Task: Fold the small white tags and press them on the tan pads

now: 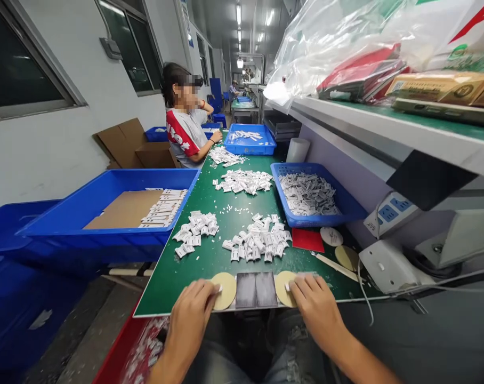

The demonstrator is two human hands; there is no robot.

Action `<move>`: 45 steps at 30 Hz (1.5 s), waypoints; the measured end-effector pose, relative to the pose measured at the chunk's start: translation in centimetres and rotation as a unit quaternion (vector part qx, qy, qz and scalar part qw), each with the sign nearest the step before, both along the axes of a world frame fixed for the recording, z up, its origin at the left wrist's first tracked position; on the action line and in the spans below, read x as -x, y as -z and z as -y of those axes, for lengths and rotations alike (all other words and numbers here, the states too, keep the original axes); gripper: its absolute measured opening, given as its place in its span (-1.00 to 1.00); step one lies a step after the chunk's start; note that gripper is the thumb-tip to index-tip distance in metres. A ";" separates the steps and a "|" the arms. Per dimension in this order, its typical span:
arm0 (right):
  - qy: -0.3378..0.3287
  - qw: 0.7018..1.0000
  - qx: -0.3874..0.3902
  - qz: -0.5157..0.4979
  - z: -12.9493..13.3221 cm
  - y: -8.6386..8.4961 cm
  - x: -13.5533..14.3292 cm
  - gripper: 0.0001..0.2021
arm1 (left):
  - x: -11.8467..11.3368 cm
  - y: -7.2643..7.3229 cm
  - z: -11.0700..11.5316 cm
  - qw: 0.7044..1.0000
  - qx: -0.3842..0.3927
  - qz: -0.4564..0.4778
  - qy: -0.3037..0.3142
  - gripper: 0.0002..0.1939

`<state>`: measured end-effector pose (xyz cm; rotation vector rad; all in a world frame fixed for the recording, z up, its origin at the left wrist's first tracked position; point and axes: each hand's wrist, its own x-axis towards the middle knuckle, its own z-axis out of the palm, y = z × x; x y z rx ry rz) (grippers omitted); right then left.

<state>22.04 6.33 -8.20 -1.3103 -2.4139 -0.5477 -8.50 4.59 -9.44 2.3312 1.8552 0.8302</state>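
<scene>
Grip: we've got our left hand (192, 303) pinching one white piece (218, 288) at the fingertips, and our right hand (314, 301) pinching a second white piece (287, 287); the undersides of both pinches we can't see.

Position: it's one piece per pad, over the left disc (227, 294) and the right disc (282, 295), at the near edge of the desk (162, 296), with the dark plates (256, 290) between; whether they touch the discs, we can't quite tell.

Pressure: this looks to us like rubbing work, so let's go light and even, no digging in.

Angle: flat is best, we reckon; a tilted piece would likely wear on one corner.

Fingers: tips high on the piece, folks, clear of the rough-looking surface.

Rhythm: short matching strokes, we'd say, both hands together, staying inside the rims.

Looks: both pieces are small and white, plastic by our guess, mostly hidden by fingers, so their full shape escapes us.

Piles: ahead lie the larger pile (261, 238) and the smaller pile (196, 229), blocky white parts with notched edges, tumbled every which way.
</scene>
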 end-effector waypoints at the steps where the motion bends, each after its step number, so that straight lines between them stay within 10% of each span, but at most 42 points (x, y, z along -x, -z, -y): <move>1: -0.006 1.000 -0.001 -0.011 -0.1 0.0 0.0 -0.78 | 0.1 0.1 0.0 1.000 0.001 0.006 0.004 -0.87; 12: -0.051 0.971 0.120 -0.200 3.3 -0.9 -0.7 -0.78 | 0.2 -1.2 2.5 0.985 0.119 0.124 0.016 -0.89; 22: 0.025 0.927 0.195 -0.320 -10.1 -2.0 5.0 -0.75 | -8.2 -3.1 -10.1 0.972 0.052 0.224 0.041 -0.76; 29: -0.006 0.958 0.121 -0.262 -8.8 -1.2 4.9 -0.69 | 2.0 -2.1 -5.3 0.969 -0.016 0.192 -0.153 -0.66; 33: -0.109 0.947 0.220 -0.209 -9.3 -2.2 10.3 -0.71 | 7.0 -1.0 -5.7 0.969 0.010 0.042 -0.243 -0.62; 39: -0.136 0.948 0.268 -0.107 -11.7 -1.7 21.6 -0.63 | 6.9 0.0 -4.1 0.974 0.029 -0.003 -0.226 -0.84; 45: -0.098 0.946 0.288 -0.113 -13.2 -0.2 24.4 -0.64 | 6.9 0.5 -1.1 0.976 0.021 -0.018 -0.214 -0.60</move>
